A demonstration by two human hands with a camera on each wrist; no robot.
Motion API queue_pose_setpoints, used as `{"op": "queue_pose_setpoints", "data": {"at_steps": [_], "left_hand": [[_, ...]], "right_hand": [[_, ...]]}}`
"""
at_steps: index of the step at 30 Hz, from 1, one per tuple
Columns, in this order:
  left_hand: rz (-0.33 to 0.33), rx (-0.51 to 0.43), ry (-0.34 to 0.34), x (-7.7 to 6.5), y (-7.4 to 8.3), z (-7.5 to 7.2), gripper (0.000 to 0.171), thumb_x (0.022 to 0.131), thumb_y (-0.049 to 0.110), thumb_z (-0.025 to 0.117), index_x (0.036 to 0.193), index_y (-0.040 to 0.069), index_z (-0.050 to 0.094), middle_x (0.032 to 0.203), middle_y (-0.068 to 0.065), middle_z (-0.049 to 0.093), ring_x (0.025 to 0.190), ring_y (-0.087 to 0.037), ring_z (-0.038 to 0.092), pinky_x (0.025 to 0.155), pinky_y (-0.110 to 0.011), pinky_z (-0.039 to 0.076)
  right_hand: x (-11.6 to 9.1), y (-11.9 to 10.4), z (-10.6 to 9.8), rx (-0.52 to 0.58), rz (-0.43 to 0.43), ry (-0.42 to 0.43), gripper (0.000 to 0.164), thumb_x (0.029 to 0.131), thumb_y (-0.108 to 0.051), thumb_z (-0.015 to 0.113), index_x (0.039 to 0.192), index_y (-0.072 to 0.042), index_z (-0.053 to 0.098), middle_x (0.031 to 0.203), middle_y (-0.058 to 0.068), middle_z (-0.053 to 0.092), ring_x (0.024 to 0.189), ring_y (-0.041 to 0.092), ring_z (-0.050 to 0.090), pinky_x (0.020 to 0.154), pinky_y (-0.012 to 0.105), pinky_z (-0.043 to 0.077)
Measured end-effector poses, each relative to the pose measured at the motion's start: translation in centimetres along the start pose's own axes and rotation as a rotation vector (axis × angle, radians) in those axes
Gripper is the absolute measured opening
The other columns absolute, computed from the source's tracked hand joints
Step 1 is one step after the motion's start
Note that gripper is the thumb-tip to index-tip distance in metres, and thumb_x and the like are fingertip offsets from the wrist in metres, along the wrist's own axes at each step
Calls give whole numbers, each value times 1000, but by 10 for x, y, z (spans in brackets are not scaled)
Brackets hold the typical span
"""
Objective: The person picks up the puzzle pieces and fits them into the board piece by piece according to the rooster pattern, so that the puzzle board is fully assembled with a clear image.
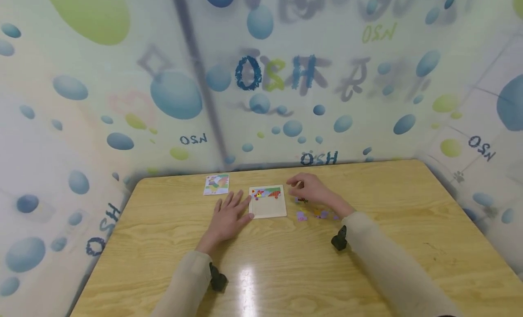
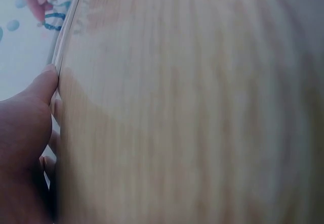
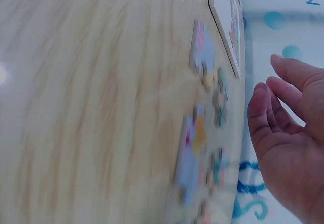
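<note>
A square puzzle board (image 1: 267, 210) lies on the table, with joined colourful pieces (image 1: 265, 193) along its far part and bare pale wood nearer me. My left hand (image 1: 230, 218) rests with fingers spread at the board's left edge; the thumb and a finger reach its border. To the right of the board, my right hand (image 1: 312, 190) hovers above loose jigsaw pieces (image 1: 301, 216). In the right wrist view its fingers (image 3: 258, 105) are loosely bent, apart from the thumb, with nothing seen between them. Several pieces (image 3: 188, 155) lie below that hand, blurred.
A square picture card (image 1: 216, 184) showing a cartoon animal lies behind my left hand. The wooden table (image 1: 261, 271) ends against a patterned wall (image 1: 286, 135) at the back. Each sleeve carries a dark wrist camera (image 1: 339, 240).
</note>
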State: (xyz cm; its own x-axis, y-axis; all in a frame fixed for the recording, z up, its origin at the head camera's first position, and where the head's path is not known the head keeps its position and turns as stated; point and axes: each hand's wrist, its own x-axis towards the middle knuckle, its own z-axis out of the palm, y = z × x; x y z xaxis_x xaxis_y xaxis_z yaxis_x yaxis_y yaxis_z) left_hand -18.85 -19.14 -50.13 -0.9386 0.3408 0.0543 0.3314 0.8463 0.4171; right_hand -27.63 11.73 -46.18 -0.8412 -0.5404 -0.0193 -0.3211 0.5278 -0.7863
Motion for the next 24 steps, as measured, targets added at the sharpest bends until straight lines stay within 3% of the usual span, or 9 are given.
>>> {"op": "queue_pose_setpoints", "data": {"at_steps": [8,24], "left_hand": [[-9,10,-7,1,-3,-1,63,105,47,51,159,16,40,168,-15,22,155,-42,11,118,-68,4],[-22,5,-28,1,2,-1,62,106,44,53,159,15,41,168,-16,23,155,-42,11,118,-68,4]], "right_hand": [[-18,21,-11,-69,25,34,30,95,-14,75,121,-1,73,107,8,70,91,20,66,80,39,56],[-34,34,-5,19,109,54,30,92,-16,77,118,-1,73,99,4,69,85,19,60,75,35,51]]}}
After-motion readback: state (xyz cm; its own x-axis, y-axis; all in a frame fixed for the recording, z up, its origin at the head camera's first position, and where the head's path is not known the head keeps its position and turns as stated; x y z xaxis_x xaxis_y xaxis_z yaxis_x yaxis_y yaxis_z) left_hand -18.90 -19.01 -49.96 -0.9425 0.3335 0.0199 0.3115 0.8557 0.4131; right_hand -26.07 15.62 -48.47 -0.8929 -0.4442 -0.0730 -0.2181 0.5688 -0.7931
